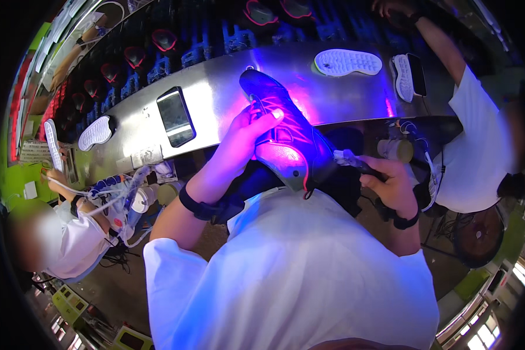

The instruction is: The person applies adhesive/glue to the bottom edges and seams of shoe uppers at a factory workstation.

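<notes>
Firmly gripped: laced shoe (286, 131) (mesh).

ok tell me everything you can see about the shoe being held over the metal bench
The shoe is a dark laced trainer, lit pink and violet by a coloured glow. It lies slanted, toe toward the metal bench, heel opening toward the person. The left hand grips its side, thumb across the laces. The right hand holds a slim dark tool with its pale tip at the heel side. The material looks like mesh, though the glow hides its true colour.

A phone (176, 116) and white soles (348, 62) lie on the metal bench (216, 93).
</notes>
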{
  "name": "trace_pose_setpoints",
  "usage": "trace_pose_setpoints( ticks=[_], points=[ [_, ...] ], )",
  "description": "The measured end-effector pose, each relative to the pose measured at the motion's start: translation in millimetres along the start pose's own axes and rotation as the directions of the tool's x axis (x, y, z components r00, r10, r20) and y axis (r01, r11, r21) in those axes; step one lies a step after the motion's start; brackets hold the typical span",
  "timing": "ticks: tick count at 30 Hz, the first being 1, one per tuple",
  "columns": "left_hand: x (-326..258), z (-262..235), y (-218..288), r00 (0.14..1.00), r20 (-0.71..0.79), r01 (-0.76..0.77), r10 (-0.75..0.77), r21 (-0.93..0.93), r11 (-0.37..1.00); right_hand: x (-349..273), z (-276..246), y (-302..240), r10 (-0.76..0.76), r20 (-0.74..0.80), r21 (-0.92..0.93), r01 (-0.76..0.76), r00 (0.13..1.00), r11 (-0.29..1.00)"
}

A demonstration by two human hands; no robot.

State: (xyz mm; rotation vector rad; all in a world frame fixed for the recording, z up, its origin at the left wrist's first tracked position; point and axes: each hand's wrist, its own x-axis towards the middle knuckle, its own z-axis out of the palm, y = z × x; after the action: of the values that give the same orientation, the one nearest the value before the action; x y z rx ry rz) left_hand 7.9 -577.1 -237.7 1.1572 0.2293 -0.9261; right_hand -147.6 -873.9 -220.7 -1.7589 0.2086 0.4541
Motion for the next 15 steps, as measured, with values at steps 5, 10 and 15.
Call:
trace_pose_setpoints(
  ticks=[5, 10, 15],
  points=[
    [6, 0, -10, 0.994, -0.005, 0.109, -0.112, -0.182, 0.977, 6, -7, -11, -0.158, -0.047, -0.207, 0.145, 0.986, 0.967],
    [-3, 11, 2, 0.97, 0.045, 0.24, -0.237, -0.296, 0.925, 24, -26, -46, -0.237, -0.029, -0.379, 0.209, 0.971, 0.902],
    [-2, 7, -9, 0.886, 0.272, 0.464, -0.377, -0.535, 0.706, 50, -36, -58, -0.424, -0.002, -0.408, 0.386, 0.906, 0.827]
  ],
)
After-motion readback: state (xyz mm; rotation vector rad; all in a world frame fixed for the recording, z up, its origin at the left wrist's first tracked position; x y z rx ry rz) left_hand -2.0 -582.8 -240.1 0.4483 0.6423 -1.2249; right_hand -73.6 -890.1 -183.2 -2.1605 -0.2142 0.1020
